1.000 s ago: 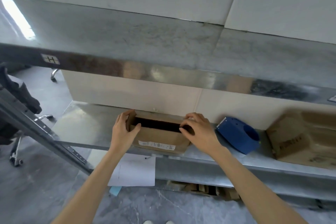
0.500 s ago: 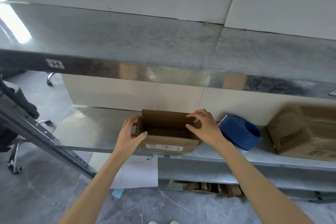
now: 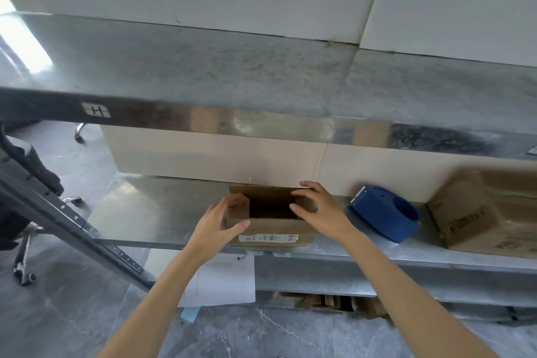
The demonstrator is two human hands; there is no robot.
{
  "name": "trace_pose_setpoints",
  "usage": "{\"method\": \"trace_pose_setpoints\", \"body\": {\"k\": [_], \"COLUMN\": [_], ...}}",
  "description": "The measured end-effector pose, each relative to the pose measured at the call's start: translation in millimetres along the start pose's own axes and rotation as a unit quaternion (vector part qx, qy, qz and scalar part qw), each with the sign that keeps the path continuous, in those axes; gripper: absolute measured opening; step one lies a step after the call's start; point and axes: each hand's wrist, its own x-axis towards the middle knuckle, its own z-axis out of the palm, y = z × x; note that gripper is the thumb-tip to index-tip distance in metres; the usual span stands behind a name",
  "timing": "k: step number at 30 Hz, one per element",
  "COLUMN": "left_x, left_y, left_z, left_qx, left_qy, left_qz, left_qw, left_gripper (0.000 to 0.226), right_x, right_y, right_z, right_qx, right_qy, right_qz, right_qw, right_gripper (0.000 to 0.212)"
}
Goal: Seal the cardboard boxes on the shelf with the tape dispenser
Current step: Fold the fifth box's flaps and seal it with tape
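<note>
A small open cardboard box (image 3: pixel 273 229) with a white label on its front stands on the metal shelf (image 3: pixel 162 212). My left hand (image 3: pixel 219 224) presses the box's left flap inward, thumb against the front face. My right hand (image 3: pixel 319 209) holds the right flap folded over the opening. A dark gap shows between the two flaps. A blue tape dispenser (image 3: pixel 385 213) lies on the shelf just right of my right hand, untouched. A larger cardboard box (image 3: pixel 476 218) sits at the far right of the shelf.
An upper metal shelf (image 3: pixel 261 90) overhangs the work area. A slanted metal rail (image 3: pixel 66 224) crosses the left side. White paper (image 3: pixel 226 282) hangs below the shelf edge, flattened cardboard (image 3: pixel 334 301) lies on the floor beneath, and chair casters (image 3: pixel 24 276) stand at the left.
The box stood fully open half a second ago; both hands have now folded the side flaps inward over the opening. The dispenser has stayed put.
</note>
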Motion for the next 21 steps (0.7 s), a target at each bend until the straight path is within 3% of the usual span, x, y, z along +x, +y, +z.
{"method": "trace_pose_setpoints", "body": {"k": [4, 7, 9, 12, 15, 18, 21], "left_x": [2, 3, 3, 5, 9, 11, 15], "left_y": [-2, -2, -1, -1, -4, -4, 3], "left_z": [2, 7, 10, 10, 10, 14, 23], "left_qx": [0.012, -0.011, -0.016, -0.017, 0.032, 0.021, 0.005], "left_qy": [0.043, 0.098, 0.132, 0.135, 0.085, 0.093, 0.102], "left_qz": [0.033, 0.039, 0.031, 0.04, 0.061, 0.044, 0.041], "left_qw": [0.998, 0.994, 0.991, 0.99, 0.994, 0.994, 0.994], "left_gripper": [0.05, 0.056, 0.067, 0.085, 0.061, 0.038, 0.033], "right_x": [-5, -8, -11, -15, -17, -16, -16], "right_y": [1, 9, 14, 15, 18, 24, 29], "right_z": [-2, -4, -4, -4, -1, 0, 2], "right_qx": [0.051, -0.013, -0.089, -0.111, -0.153, -0.216, -0.211], "right_qy": [-0.039, -0.065, -0.045, 0.022, 0.031, 0.014, 0.029], "right_qz": [0.011, -0.024, -0.049, -0.042, -0.041, -0.052, -0.035], "right_qw": [0.998, 0.998, 0.994, 0.993, 0.987, 0.975, 0.976], "right_gripper": [0.04, 0.051, 0.056, 0.068, 0.075, 0.054, 0.042]}}
